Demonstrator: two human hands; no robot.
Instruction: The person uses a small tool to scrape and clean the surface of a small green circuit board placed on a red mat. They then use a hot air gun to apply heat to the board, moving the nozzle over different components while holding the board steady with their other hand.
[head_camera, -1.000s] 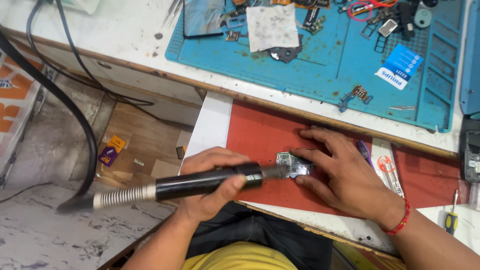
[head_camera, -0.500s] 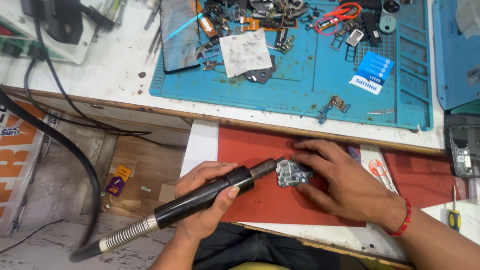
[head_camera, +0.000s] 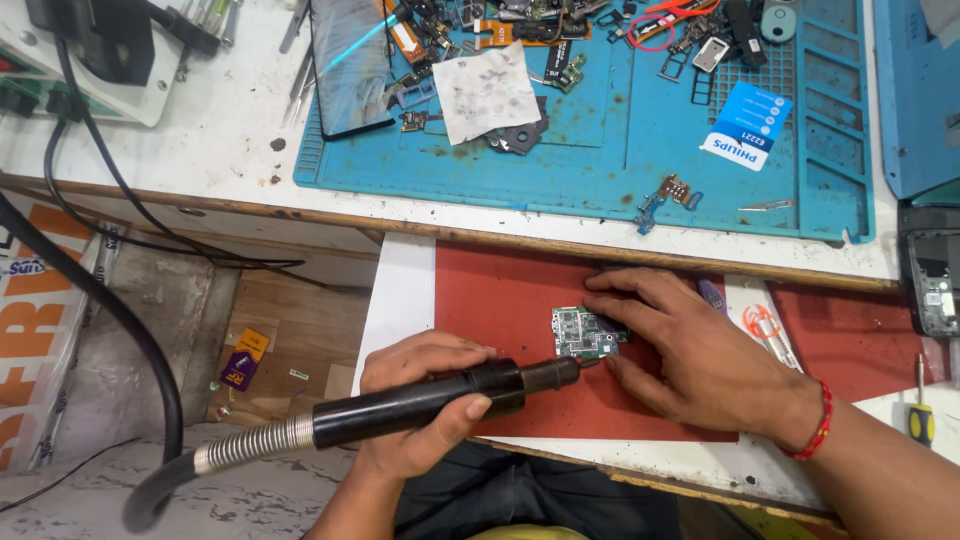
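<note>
My left hand (head_camera: 420, 400) grips a black hot-air wand (head_camera: 420, 403) with a coiled metal hose, its nozzle pointing right at a small green circuit board (head_camera: 580, 332). The board lies on a red mat (head_camera: 500, 300) on a pull-out shelf. My right hand (head_camera: 700, 350) lies flat on the mat, fingertips pressing the board's right edge to hold it down. The nozzle tip sits at the board's lower edge.
A blue work mat (head_camera: 600, 170) on the white bench behind holds a phone screen (head_camera: 345, 65), a stained white paper (head_camera: 487, 92) and several small phone parts. A yellow-handled screwdriver (head_camera: 920, 410) lies at right. Black cables (head_camera: 110, 310) hang at left beside a white station (head_camera: 90, 60).
The view shifted so the bench shows more. The wand's rear end dropped, so it now tilts up toward the board. The right hand stays on the board.
</note>
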